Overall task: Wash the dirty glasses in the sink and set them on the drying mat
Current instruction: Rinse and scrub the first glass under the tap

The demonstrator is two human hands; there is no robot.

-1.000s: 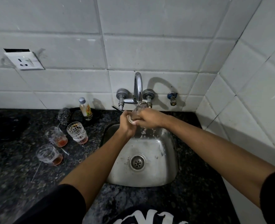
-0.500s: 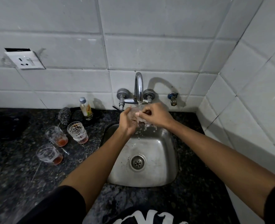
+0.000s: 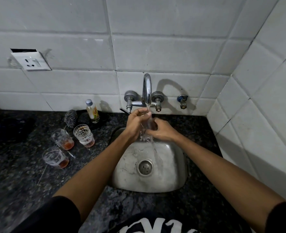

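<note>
the right hand [image 3: 162, 132] has dropped from the rim to the base of the glass [image 3: 147, 126] under the tap [image 3: 147, 88] in the frame's centre, both it and the left hand [image 3: 135, 125] curled around it, so rinsing goes on while three dirty glasses [image 3: 63, 140] wait at left.

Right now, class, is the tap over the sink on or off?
On. A stream of water runs from the tap spout, over the glass in both hands, into the sink.
</note>
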